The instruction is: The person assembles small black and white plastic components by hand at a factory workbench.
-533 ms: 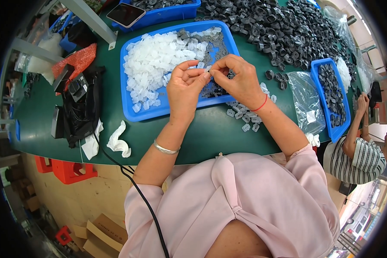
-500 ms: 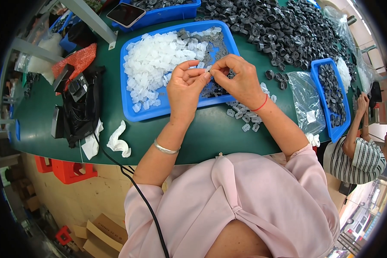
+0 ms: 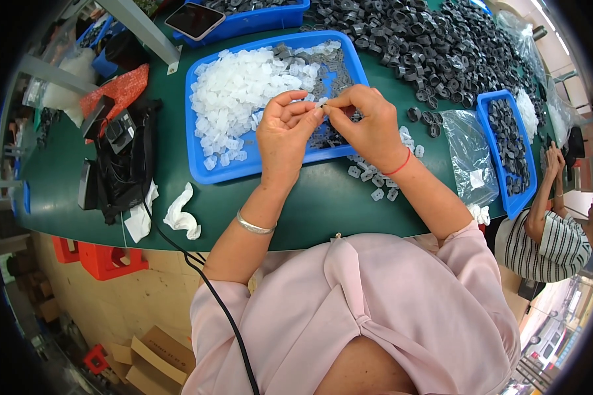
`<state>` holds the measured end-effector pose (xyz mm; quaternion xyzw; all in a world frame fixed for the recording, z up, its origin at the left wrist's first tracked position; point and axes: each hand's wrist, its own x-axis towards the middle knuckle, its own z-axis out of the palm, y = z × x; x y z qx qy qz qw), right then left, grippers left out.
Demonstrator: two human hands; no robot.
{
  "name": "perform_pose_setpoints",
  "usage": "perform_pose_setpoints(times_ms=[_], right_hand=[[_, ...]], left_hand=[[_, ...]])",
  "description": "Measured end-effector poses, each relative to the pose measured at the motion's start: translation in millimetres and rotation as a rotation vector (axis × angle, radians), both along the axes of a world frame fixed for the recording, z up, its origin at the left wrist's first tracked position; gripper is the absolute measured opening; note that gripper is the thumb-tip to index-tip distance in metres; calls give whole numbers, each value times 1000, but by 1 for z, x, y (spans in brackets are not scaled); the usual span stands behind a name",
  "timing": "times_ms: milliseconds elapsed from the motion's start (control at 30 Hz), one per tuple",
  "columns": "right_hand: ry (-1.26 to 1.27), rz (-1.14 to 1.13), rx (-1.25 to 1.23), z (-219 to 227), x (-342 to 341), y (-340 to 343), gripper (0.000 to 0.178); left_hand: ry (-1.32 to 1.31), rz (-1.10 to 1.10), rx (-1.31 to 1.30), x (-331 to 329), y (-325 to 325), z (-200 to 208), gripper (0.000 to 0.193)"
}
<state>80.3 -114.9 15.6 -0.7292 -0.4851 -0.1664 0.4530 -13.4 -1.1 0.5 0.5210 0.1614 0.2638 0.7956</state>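
Over a blue tray [image 3: 207, 172], my two hands meet fingertip to fingertip. My left hand [image 3: 284, 130] pinches a small whitish translucent plastic piece [image 3: 321, 103] between thumb and forefinger, its other fingers loosely curled. From the right, my right hand [image 3: 367, 125] is closed in a pinch at the same piece; a tiny dark bit shows at its fingertips, too small to name. Inside the tray lies a heap of white translucent plastic pieces [image 3: 237, 92], with grey pieces [image 3: 336, 76] at its right side. Several more clear grey pieces [image 3: 375, 178] lie on the table under my right wrist.
A big pile of black plastic rings [image 3: 415, 46] covers the far right. A narrow blue tray [image 3: 524, 197], a clear plastic bag [image 3: 468, 158] and a co-worker's hands [image 3: 555, 159] are to the right. At left lie a black bag [image 3: 128, 171], crumpled tissue [image 3: 183, 214] and a cable [image 3: 227, 316].
My right hand has shifted slightly at the fingertips, and the whitish piece shows a little more between my hands. The co-worker's hands at the right have moved slightly.
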Motion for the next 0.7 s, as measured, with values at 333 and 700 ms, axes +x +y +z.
perform_pose_setpoints(times_ms=[333, 700], right_hand=[[782, 94, -128, 13, 7, -5, 16], [988, 208, -105, 14, 10, -5, 15]], left_hand=[[-51, 2, 11, -1, -1, -1, 33], [-35, 8, 37, -1, -2, 2, 34]])
